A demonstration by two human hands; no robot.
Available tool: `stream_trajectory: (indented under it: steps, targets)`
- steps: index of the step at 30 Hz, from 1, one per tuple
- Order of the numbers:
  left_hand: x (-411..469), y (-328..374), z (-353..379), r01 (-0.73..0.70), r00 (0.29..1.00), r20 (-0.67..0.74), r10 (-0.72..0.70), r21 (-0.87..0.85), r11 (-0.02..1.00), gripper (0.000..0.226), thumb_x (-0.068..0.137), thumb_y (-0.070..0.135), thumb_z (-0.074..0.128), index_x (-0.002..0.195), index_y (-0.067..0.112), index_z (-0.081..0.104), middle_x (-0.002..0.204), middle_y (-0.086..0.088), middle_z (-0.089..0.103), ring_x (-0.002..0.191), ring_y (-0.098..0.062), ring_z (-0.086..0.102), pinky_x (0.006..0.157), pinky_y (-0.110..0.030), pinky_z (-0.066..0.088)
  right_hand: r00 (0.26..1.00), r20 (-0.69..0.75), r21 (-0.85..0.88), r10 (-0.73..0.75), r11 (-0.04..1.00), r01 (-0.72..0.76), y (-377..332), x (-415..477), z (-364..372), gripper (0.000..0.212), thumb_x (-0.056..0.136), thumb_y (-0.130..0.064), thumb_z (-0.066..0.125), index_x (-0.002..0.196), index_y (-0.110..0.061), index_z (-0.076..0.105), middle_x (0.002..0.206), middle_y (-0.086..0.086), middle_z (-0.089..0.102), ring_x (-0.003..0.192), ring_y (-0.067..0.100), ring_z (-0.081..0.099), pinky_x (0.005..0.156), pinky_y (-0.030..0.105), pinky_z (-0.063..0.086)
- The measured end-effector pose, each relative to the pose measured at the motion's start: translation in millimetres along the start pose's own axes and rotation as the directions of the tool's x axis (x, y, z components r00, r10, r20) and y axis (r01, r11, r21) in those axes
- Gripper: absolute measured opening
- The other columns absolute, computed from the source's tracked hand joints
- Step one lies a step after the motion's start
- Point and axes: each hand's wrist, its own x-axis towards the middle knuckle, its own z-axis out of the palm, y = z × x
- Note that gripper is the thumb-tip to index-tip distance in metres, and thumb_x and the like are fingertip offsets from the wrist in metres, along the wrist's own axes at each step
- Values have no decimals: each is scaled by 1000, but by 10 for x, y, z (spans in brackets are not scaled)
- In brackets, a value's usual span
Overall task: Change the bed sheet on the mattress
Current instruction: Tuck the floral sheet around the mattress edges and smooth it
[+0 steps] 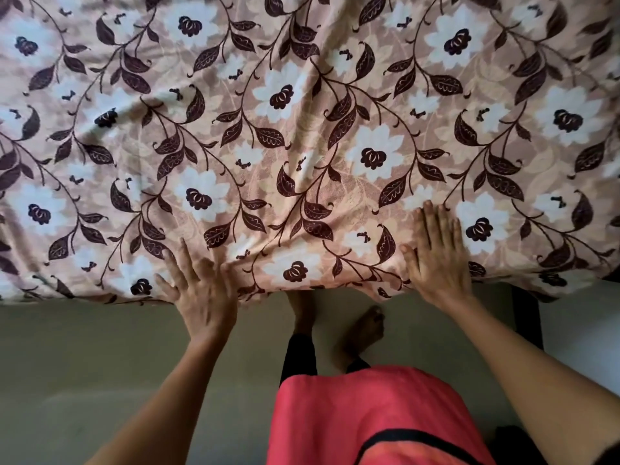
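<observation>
A pink bed sheet (302,129) with white flowers and dark brown leaves covers the mattress and fills the upper two thirds of the view. Soft wrinkles run through its middle. Its near edge hangs over the mattress side just above the floor. My left hand (201,290) lies flat on that near edge, fingers spread, holding nothing. My right hand (436,256) rests palm down on the sheet a little farther in, fingers together and straight. The mattress itself is hidden under the sheet.
A grey-green floor (100,364) runs along the near side of the bed. My bare feet (362,330) stand close to the bed edge, below a red garment (369,414). A dark bed post (526,317) stands at the right beside a white surface.
</observation>
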Motion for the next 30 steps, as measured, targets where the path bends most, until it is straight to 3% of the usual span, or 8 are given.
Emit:
stream_trajectory:
  steps: [4,9,12,14,17,21,25,30]
  targets:
    - [385,501,3,-332,943,6,334,-76,940,54,94,43,28,136,10,30,156,-9,5,144,-25,-6,116,-48,-6,997,-72,75,-10,997,16,-228,368,-113,71,96,-54,8,147,-4,6,154,12,-2,143,19,-7,117,36,-7]
    - [901,1492,1,-678,695,204,689,-133,723,66,92,58,0,147,21,4,157,-3,0,141,-20,-15,116,-39,-11,997,-11,27,-71,997,71,-729,1095,-224,65,92,-49,2,143,-10,-12,151,8,-18,140,21,-17,113,34,-20]
    - [1169,1445,69,-579,798,189,572,-21,815,63,88,62,-10,145,36,-5,153,6,-15,141,-21,-19,114,-44,-15,984,11,-45,-178,983,179,-783,1291,-239,68,89,-53,-9,143,-12,-15,151,6,-19,140,19,-19,114,35,-17]
    - [1366,1188,65,-257,958,130,256,-11,966,59,92,60,-2,146,38,-8,153,7,-22,141,-23,-21,113,-49,-14,985,-15,-61,-171,984,170,-512,1345,-279,73,89,-59,-8,145,-13,-14,152,4,-20,141,19,-18,115,36,-14]
    - [1738,846,-87,215,965,162,-204,-54,975,62,96,57,8,149,30,-8,157,-3,-15,142,-31,-17,112,-54,-12,998,-54,-55,39,998,-42,-11,1392,-383,82,83,-67,-9,144,-14,-17,150,4,-24,141,19,-20,113,34,-17]
    - [2160,1255,-173,-123,990,61,130,-108,987,61,98,51,15,149,26,-7,156,-6,-16,142,-30,-16,112,-48,-14,973,-45,12,228,974,-228,-38,1779,-575,81,81,-67,-9,140,-13,-22,153,8,-21,141,21,-19,114,36,-14]
    - [2316,2008,-30,-683,715,122,688,-92,725,55,91,51,-2,143,35,-6,153,4,-15,139,-21,-20,114,-49,-13,991,-101,39,87,996,-83,-788,2339,-544,69,85,-50,-10,141,-10,-17,151,9,-20,141,22,-16,116,39,-11]
    - [2887,1720,-19,-193,981,21,195,-65,979,53,97,54,7,146,41,-7,156,7,-15,142,-24,-18,108,-53,-17,927,-77,-56,-367,930,364,-1011,2527,-550,60,94,-38,23,144,-6,20,152,14,25,141,30,21,115,44,9]
